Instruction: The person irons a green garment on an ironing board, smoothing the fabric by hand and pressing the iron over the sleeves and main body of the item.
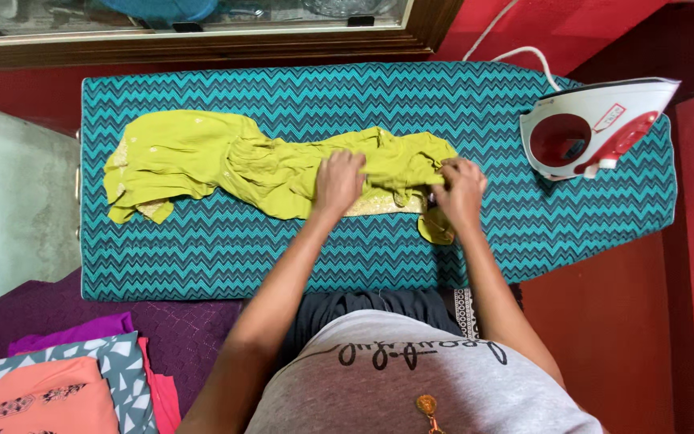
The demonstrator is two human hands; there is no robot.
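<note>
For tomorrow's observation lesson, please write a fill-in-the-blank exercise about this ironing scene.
1. The left hand and the right hand both rest on a crumpled garment of ____ colour.
2. The garment lies on a padded ironing board with a teal ____ pattern.
3. The white and red electric iron stands to the ____ of the right hand.
4. The pile of folded clothes has a ____ piece uppermost.

Missing words: yellow-green; zigzag; right; orange

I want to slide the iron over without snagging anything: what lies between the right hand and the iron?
Head view: only bare zigzag board cover between the right hand and the iron.
</note>
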